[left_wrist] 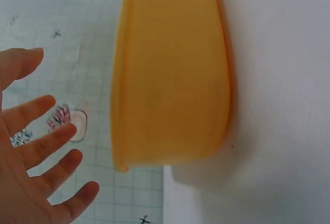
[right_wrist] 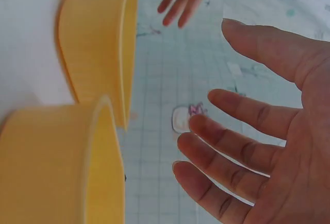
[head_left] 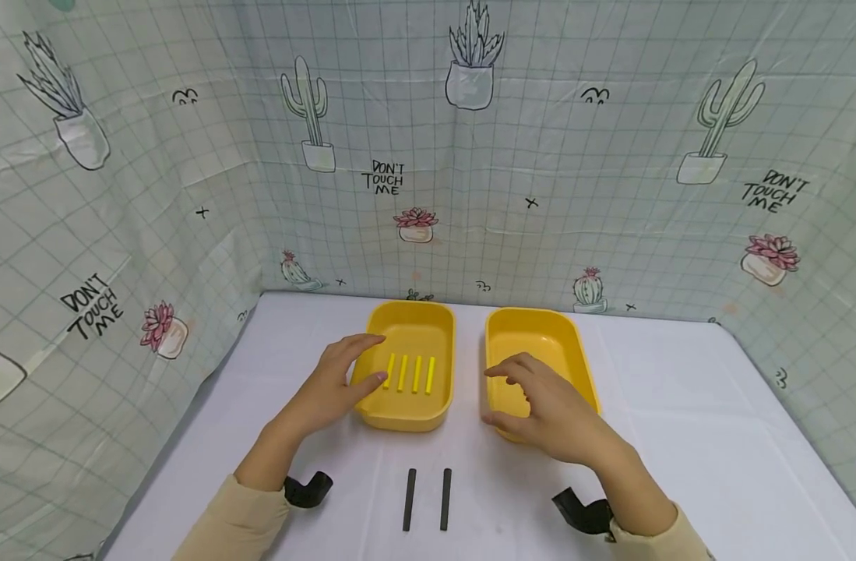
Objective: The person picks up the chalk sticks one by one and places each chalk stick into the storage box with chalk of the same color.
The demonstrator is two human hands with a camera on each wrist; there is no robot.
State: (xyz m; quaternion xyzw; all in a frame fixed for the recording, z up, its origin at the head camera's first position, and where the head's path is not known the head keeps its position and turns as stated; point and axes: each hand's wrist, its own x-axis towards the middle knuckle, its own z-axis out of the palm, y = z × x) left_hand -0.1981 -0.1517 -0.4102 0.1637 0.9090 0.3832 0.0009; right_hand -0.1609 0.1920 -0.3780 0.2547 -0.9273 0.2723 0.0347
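My left hand (head_left: pixel 336 382) hovers over the left rim of the left yellow tray (head_left: pixel 406 409), thumb and fingers spread apart. Several short bright yellow sticks (head_left: pixel 417 375) lie in a row inside that tray. Above the right yellow tray (head_left: pixel 540 331) is my right hand (head_left: pixel 550 401), its fingers loosely bent with nothing between them. Both wrist views show an empty palm with fingers apart: the left hand (left_wrist: pixel 31 157) beside a tray wall (left_wrist: pixel 175 74), the right hand (right_wrist: pixel 289 121) beside both trays.
Two dark sticks, a left one (head_left: pixel 410 499) and a right one (head_left: pixel 445 499), lie on the white tablecloth (head_left: pixel 680 436) in front of the trays. Behind the table hangs a grid-patterned cloth (head_left: pixel 512 156) with cactus drawings. A black curved piece (head_left: pixel 308 489) sits at the left wrist, another (head_left: pixel 585 514) at the right.
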